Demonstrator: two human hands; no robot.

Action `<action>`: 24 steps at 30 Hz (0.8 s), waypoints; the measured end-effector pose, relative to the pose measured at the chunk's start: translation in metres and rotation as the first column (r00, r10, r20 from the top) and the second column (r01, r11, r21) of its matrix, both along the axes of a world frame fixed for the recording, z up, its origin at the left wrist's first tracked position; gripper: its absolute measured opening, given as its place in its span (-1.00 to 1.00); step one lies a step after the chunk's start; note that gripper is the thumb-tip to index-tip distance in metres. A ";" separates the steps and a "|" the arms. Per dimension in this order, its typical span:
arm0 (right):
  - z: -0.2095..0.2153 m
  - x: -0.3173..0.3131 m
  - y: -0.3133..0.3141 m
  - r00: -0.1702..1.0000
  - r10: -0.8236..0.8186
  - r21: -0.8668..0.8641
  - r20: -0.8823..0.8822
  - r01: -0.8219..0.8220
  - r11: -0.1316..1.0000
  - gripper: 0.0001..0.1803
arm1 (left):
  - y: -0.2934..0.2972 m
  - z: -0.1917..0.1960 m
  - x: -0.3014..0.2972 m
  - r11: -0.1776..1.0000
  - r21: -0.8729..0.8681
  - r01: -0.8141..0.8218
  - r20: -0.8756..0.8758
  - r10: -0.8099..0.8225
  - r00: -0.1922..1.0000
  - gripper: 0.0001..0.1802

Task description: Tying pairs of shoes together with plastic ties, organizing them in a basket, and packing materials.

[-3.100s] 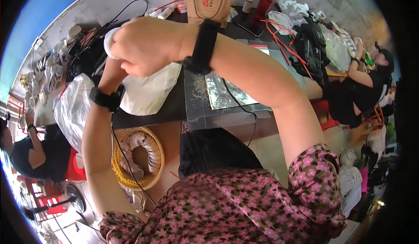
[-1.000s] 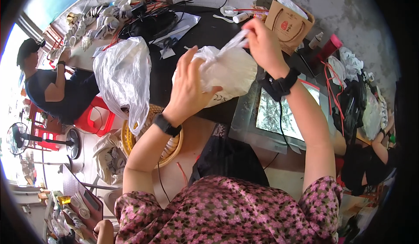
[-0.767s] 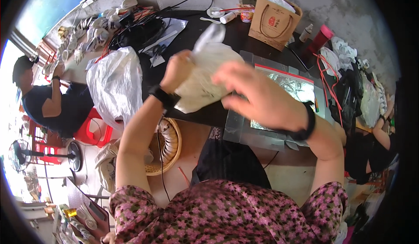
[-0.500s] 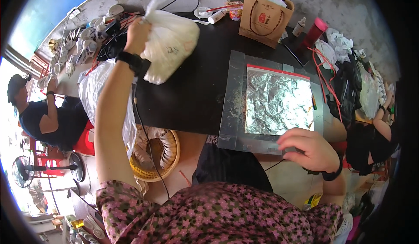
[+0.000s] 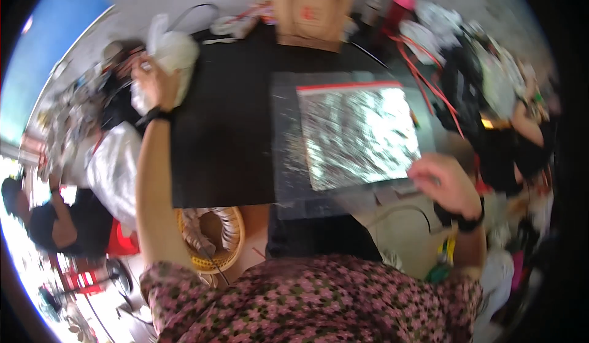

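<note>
Motion blur smears the whole frame. At upper left, the left hand (image 5: 153, 82) grips a white bag (image 5: 169, 58), its fingers hidden behind it. At right, the right hand (image 5: 445, 183) curls at the foil bag's (image 5: 359, 134) lower corner; grip unclear. A paper bag (image 5: 311, 7) stands at top centre, a basket (image 5: 211, 239) below the black table (image 5: 224, 134).

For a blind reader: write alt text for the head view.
A person's left hand grips a filled white plastic bag at the far left of a black table, while the right hand touches the near right corner of a silver foil zip bag. A brown paper bag stands behind.
</note>
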State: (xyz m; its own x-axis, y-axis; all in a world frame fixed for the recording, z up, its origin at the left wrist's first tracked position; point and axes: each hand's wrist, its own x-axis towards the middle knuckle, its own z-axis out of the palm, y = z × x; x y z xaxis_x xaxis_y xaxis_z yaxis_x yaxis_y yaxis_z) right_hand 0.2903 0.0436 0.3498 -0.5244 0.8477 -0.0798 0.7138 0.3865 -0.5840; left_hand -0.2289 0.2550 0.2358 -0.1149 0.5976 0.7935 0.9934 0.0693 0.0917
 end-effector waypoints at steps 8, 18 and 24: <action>-0.072 0.163 0.075 0.866 -0.430 0.129 0.254 0.410 0.903 -0.73 | -0.120 -0.004 0.108 0.887 -0.188 0.422 0.112 -0.407 0.906 -0.39; -0.148 0.175 0.208 0.523 -0.723 0.374 0.451 0.625 0.685 -0.13 | -0.217 -0.014 0.144 0.809 -0.361 0.464 0.355 -0.341 0.870 -0.61; -0.178 0.187 0.236 0.542 -0.740 0.420 0.397 0.610 0.672 -0.39 | -0.231 -0.006 0.150 0.821 -0.385 0.421 0.415 -0.254 0.874 -0.72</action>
